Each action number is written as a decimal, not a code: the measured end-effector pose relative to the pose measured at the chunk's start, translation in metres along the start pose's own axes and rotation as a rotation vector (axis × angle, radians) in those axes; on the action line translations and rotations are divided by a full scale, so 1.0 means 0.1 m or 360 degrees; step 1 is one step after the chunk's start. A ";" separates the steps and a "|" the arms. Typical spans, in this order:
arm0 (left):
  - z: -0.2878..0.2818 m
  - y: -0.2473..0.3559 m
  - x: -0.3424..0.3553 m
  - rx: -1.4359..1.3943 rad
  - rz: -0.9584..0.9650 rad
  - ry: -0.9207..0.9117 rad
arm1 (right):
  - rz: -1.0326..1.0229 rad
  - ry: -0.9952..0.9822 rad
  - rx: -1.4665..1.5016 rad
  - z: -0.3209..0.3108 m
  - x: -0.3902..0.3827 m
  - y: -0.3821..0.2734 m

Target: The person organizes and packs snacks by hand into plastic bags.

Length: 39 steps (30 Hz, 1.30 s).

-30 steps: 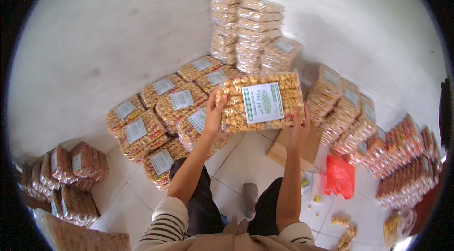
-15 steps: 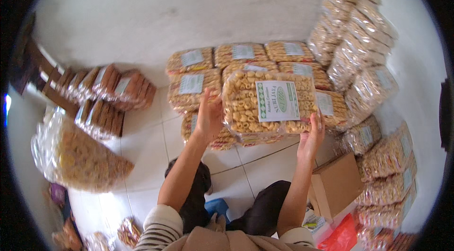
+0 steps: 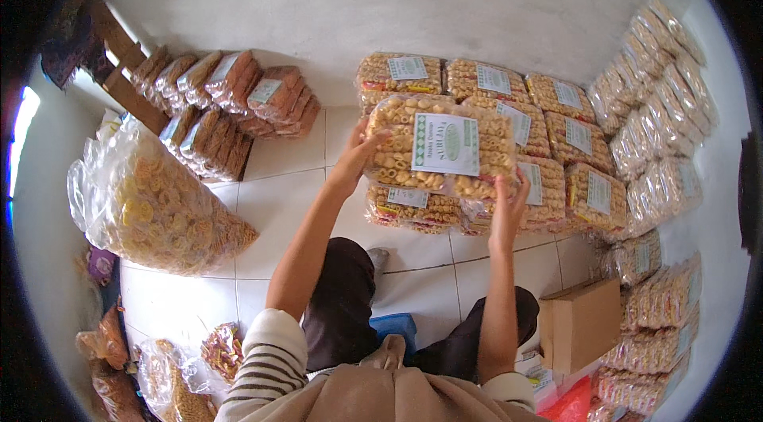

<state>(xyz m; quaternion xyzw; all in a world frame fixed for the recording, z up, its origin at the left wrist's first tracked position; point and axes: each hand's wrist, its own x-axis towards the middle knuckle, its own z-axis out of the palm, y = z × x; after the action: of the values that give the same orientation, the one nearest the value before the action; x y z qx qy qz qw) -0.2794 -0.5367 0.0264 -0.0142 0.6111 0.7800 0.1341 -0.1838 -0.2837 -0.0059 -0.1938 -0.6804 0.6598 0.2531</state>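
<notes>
A clear plastic pack of pale ring-shaped snacks (image 3: pixel 494 136) with a white and green label is held up in front of me, label upward. My left hand (image 3: pixel 354 158) grips its left end, and my right hand (image 3: pixel 509 211) grips its lower right corner. Beneath and beyond it stand stacked packs of the same kind (image 3: pixel 486 87) in rows on the floor. The held pack hides part of the left row, and I cannot tell whether it touches the packs below.
More packs (image 3: pixel 664 191) pile along the right wall, near a cardboard box (image 3: pixel 584 327). To the left are packs of brown snacks (image 3: pixel 278 100) and a large clear bag of snacks (image 3: pixel 159 199). A blue object (image 3: pixel 396 328) sits between my legs on the white tiles.
The held pack has moved left over the stacks, toward the left row, with both hands still gripping it. My view has turned, so the surroundings appear shifted to the right.
</notes>
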 end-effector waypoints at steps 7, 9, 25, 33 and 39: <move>-0.88 -1.39 -0.01 0.0095 -0.0168 0.0483 | -0.0138 0.0017 -0.0604 0.61 -0.39 1.02; -0.84 -1.61 0.01 0.0012 -0.0235 0.0475 | -0.0173 0.0097 -0.0629 0.68 -0.45 1.23; -0.69 -1.90 0.30 0.1317 0.0107 0.0808 | -0.0650 -0.0455 -0.1547 0.94 -0.51 1.40; 0.65 -0.56 -0.04 0.1301 0.1104 0.0458 | -0.0862 -0.0266 -0.0578 0.05 -0.24 -0.03; 2.01 -0.16 -0.65 0.0947 0.1484 -0.0108 | -0.0811 0.0385 -0.0618 -1.75 -0.54 -0.77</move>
<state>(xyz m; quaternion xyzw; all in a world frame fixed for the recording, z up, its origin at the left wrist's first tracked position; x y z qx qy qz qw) -0.1849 -0.3530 0.0743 0.3214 0.7420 0.5504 -0.2077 -0.0301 -0.1799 0.0662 -0.1389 -0.7850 0.4057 0.4471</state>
